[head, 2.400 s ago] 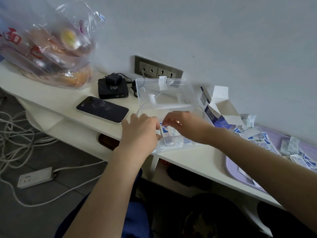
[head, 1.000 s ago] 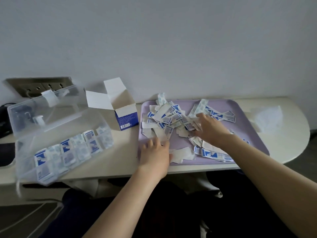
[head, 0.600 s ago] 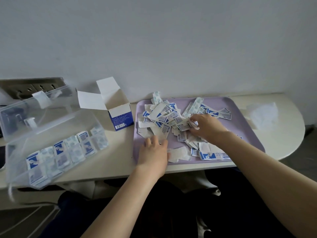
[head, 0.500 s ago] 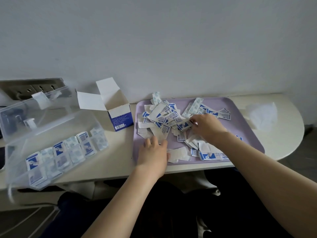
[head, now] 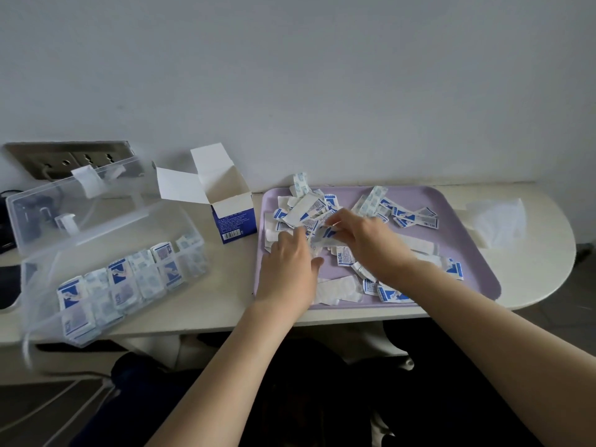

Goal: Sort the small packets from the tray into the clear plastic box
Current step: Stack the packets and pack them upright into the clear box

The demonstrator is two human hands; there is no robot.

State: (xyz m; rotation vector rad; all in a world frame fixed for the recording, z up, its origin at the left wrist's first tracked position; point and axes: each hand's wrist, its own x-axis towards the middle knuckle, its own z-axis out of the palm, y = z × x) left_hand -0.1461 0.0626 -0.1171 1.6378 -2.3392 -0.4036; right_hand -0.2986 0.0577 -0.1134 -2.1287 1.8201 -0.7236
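Head view showed both hands meeting over the heap of small packets [head: 306, 209] on the left half of the tray [head: 467, 256]. Half a second before, the left hand [head: 290, 269] had lain flat at the tray's near-left edge. It had since slid up into the heap, fingers straight and close together, their tips touching the packets beside the right hand [head: 367, 240]. The right hand, already working near the middle of the tray, had drawn slightly leftward, and its curled fingertips pinched a blue-and-white packet or two; how many I could not tell. The clear plastic box [head: 80, 250] stood well to the left of the tray, lid up and its near rows partly filled, with an open carton [head: 232, 217] between it and the tray. Judged from this, a fresh gathering was under way: two hands on the heap suggested squaring up a small stack before carrying it left. Many packets lay scattered across the tray, so the sort looked far from finished.
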